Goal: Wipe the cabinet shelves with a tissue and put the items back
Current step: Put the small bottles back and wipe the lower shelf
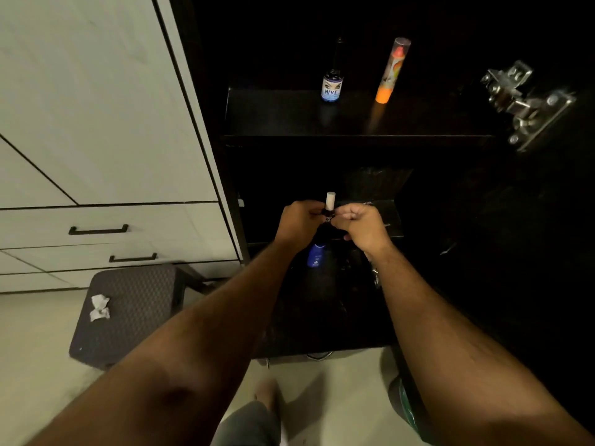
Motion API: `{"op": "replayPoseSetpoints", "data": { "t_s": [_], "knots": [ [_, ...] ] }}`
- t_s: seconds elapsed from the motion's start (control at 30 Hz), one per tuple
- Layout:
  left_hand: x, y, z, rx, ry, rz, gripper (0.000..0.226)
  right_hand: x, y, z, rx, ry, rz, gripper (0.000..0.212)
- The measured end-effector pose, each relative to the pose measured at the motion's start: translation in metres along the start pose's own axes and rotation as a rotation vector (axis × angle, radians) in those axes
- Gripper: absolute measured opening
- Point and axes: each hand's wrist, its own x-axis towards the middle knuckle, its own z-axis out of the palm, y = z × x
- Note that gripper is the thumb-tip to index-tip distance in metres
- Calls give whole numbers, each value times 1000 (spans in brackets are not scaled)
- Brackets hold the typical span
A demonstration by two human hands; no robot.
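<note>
- While both forearms reach into the dark cabinet, the left hand (297, 220) and right hand (360, 225) together pinch a small dark bottle with a white cap (329, 207) (held upright in front of the lower shelf (391, 217)).
- Upper shelf (289, 120): a blue-labelled bottle (332, 86) and an orange spray can (389, 72) stand apart.
- Below the hands: a blue bottle (316, 255).
- Crumpled tissue (99, 307) lies on a grey stool (135, 304) beside white drawers (96, 226).
- Metal hinge (521, 104), at right.
</note>
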Motion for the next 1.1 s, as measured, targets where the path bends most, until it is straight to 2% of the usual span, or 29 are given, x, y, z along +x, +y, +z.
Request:
{"op": "replayPoseSetpoints", "data": {
  "t_s": [0.13, 0.27, 0.4, 0.57, 0.83, 1.1],
  "knots": [
    [-42, 4, -3, -78, 47, -40, 32, -35, 1, -4, 62, -81, 44, 16],
    [-88, 5, -11, -128, 95, -118, 27, -74, 1, 0, 85, -168, 60, 15],
    [-133, -3, -24, -221, 109, -217, 25, -108, 3, 17, 67, -235, 78, 14],
    [-184, -17, -42, -213, 161, -267, 24, -142, 6, 46, 49, -330, 58, 14],
    [-236, -57, -93, -228, 326, -376, 18, -165, -2, 124, 13, -495, 10, 14],
    [-255, -137, -154, -251, 418, -481, 14, -159, -7, 234, -25, -599, 47, 19]
  ]
}}
